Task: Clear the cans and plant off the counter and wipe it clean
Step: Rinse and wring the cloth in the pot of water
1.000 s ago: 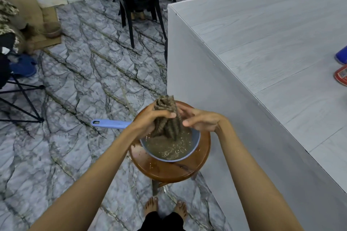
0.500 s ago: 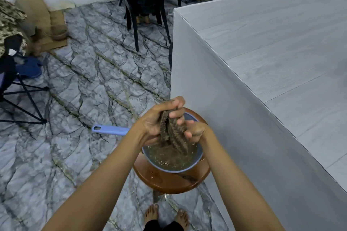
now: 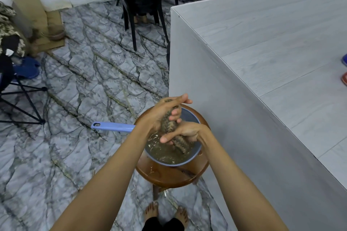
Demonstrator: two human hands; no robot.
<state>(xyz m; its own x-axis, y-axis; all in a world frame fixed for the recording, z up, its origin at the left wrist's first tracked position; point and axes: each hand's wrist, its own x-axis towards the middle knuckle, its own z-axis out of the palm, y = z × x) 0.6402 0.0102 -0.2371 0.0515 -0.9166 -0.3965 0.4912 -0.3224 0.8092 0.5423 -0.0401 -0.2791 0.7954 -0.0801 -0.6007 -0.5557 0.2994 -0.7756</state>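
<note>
The pan (image 3: 112, 127) pokes its blue handle out left of the hands. The left hand (image 3: 159, 116) curls round the top of the twisted cloth (image 3: 169, 125). Just below, the right hand (image 3: 185, 132) grips its lower part over murky water (image 3: 165, 154) in the pan, which sits on a stool (image 3: 169, 176). Right of the hands, the tabletop (image 3: 272, 47) carries a blue thing (image 3: 344, 60) and a red thing (image 3: 344, 78), both cut off at the frame edge.

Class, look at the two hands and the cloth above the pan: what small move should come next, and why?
Likely twist the cloth hard over the pan: the left hand and right hand both grip it above murky water, so it probably needs wringing before it wipes the counter.
</note>
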